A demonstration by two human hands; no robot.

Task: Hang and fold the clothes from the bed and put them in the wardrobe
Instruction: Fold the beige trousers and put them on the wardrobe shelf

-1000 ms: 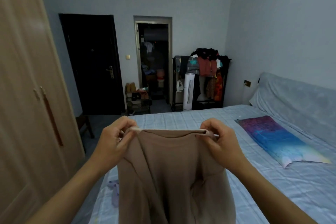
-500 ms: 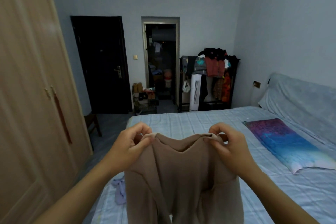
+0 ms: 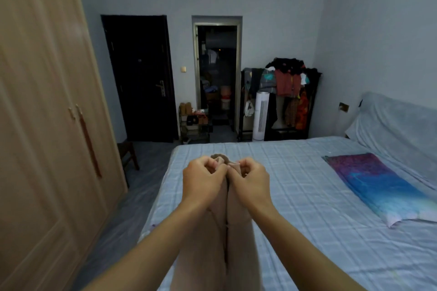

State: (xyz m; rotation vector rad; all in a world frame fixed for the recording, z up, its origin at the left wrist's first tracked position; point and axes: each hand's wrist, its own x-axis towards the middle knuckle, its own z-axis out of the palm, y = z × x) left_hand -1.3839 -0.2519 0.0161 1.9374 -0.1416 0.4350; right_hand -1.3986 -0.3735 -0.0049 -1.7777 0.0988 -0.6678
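A beige garment (image 3: 233, 231) hangs down in front of me over the near edge of the bed (image 3: 307, 184). My left hand (image 3: 203, 178) and my right hand (image 3: 250, 181) pinch its top edge, knuckles nearly touching, so the cloth is folded in half lengthwise between them. The wooden wardrobe (image 3: 47, 125) stands at the left with its doors closed.
A purple and blue pillow (image 3: 378, 186) lies on the bed's right side. A loaded clothes rack (image 3: 286, 99) and a white tower fan (image 3: 261, 116) stand at the far wall. A dark door (image 3: 139, 78), an open doorway and a small stool (image 3: 127, 156) are beyond the floor strip.
My hands have come together from about a shoulder's width apart, folding the garment's top edge in half. The view has shifted to the left.
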